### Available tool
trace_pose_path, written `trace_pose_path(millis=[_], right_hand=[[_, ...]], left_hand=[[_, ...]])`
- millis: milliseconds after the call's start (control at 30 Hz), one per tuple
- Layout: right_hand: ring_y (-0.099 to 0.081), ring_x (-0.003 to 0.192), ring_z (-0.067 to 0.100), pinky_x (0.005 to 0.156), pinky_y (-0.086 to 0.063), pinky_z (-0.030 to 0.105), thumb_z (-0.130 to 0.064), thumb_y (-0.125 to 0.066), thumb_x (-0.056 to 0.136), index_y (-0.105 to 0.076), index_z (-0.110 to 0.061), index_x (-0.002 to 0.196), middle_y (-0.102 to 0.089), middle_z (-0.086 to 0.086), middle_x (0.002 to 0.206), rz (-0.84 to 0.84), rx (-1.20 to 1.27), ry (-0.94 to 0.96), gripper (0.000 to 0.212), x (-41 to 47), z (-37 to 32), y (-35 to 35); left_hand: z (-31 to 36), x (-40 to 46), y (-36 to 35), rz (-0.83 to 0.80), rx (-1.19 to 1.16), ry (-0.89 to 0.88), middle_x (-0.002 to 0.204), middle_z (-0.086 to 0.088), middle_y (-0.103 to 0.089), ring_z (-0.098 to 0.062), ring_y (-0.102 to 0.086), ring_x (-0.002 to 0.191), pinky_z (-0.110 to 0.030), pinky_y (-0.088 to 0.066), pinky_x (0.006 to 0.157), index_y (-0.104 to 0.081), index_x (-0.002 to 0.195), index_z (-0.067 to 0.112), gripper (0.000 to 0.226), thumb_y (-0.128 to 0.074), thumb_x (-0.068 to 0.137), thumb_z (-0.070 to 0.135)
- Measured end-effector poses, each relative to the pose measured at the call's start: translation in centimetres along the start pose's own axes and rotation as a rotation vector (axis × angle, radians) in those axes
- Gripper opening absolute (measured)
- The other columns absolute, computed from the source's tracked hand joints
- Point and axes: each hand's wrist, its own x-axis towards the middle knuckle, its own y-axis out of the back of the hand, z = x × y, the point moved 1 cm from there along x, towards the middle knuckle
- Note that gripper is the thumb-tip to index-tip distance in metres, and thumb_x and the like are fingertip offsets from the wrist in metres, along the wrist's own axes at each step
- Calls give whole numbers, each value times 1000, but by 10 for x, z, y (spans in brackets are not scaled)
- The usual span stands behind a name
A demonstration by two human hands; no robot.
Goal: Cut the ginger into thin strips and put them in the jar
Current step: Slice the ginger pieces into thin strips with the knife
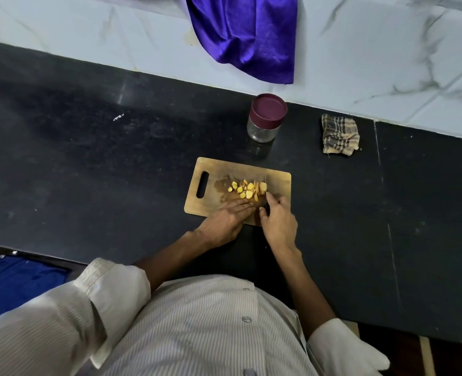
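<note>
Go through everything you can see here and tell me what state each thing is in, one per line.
jar: upright, lid on, looks empty
ginger: partly sliced, pieces on the cutting board
knife: gripped, blade at the ginger
left hand: flat on the board
right hand: gripping the knife
checked cloth: crumpled
purple cloth: draped

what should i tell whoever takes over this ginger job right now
Left hand: flat on the cutting board, fingers straight, steadying it beside the ginger pieces.
Right hand: grip closed on the knife, blade at the right end of the ginger.
Jar: behind the board on the black counter, lid on, looks empty.
Done: ginger cut into small rounds and some slivers.
Left: finish cutting to thin strips, open the jar, put them in.
</note>
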Motion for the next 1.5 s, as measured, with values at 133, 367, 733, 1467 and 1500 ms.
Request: trace_pose_path(millis=[133, 367, 733, 1467, 1500], right_hand=[[-57, 112, 23, 88, -49, 35, -27, -53, 101, -41, -19, 150, -45, 7, 134, 13, -1, 14, 51, 0, -11, -5], [-61, 109, 25, 90, -50, 36, -26, -55, 101, -40, -17, 149, -45, 9, 134, -14, 3, 50, 51, 2, -29, -12], [-58, 115, 27, 90, -49, 38, -27, -52, 102, -37, -21, 150, -41, 8, 139, -77, -43, 82, 51, 9, -59, -18], [-62, 110, 26, 94, -50, 43, -26, -56, 100, -40, -25, 148, -43, 6, 137, -19, -140, 107, 51, 18, -53, -3], [-63, 110, 27, 94, -50, 44, -26, -56, 100, -40, -25, 148, -43, 7, 137, -8, -149, 111, 51, 18, -53, -2]], left_hand=[[-9, -6, 5, 33, 14, -3, 144, -13, -46, -26, -35, 139, -29, -16, 115, -43, 141, 4, 49, -48, 92, 3], [-24, -15, 9, 101, 45, -15, 139, -14, -52, -28, -43, 134, -31, -21, 112, -49, 136, 3, 49, -52, 87, -1], [-46, -25, 18, 81, 18, 77, 143, -10, -49, -25, -37, 138, -42, -31, 114, -47, 139, 7, 56, -51, 85, -3], [-46, -26, 27, 167, -183, 171, 131, -13, -59, -24, -46, 131, -33, -30, 114, -63, 121, 1, 44, -52, 81, -14], [-46, -27, 27, 169, -185, 173, 131, -13, -59, -24, -46, 131, -33, -30, 114, -63, 120, 1, 44, -53, 81, -14]])
